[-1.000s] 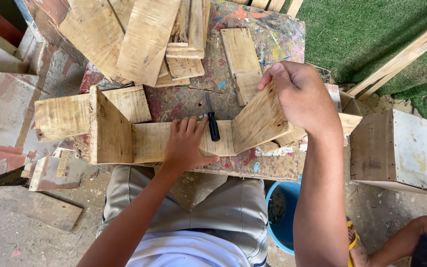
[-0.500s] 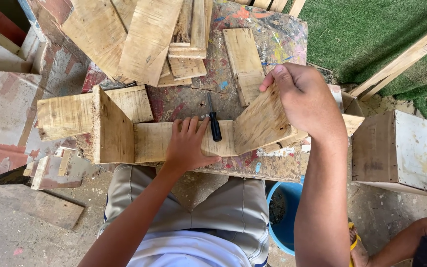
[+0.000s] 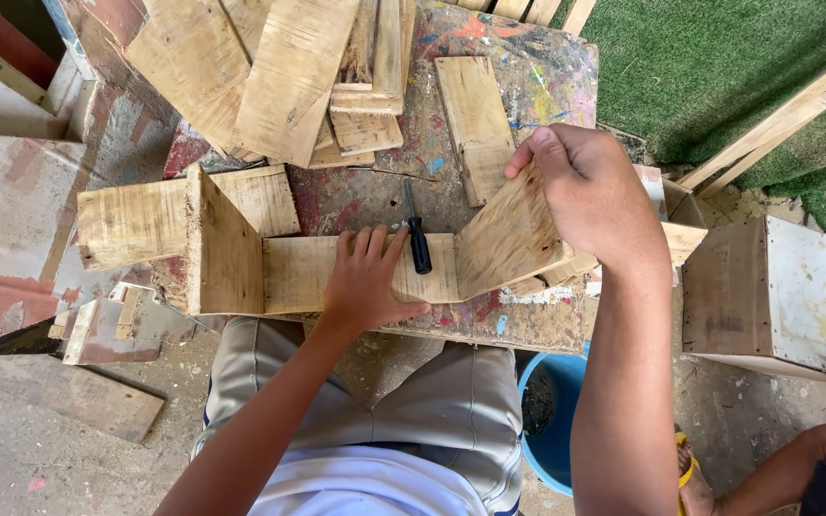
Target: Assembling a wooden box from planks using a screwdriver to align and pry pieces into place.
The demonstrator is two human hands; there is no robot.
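The left hand [image 3: 367, 282] lies flat, fingers spread, pressing the base board [image 3: 308, 272] down on the paint-stained surface [image 3: 528, 67]. Just beyond its fingertips rests a black-handled screwdriver [image 3: 418, 239]. The right hand [image 3: 590, 196] grips the top edge of a side board [image 3: 509, 239], tilted against the base board's end. An upright board [image 3: 222, 244] stands at the far end from both hands.

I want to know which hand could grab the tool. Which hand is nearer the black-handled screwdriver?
Left. The left hand lies flat on the board with its fingertips right beside the screwdriver; the right hand grips an upright board further to its right.
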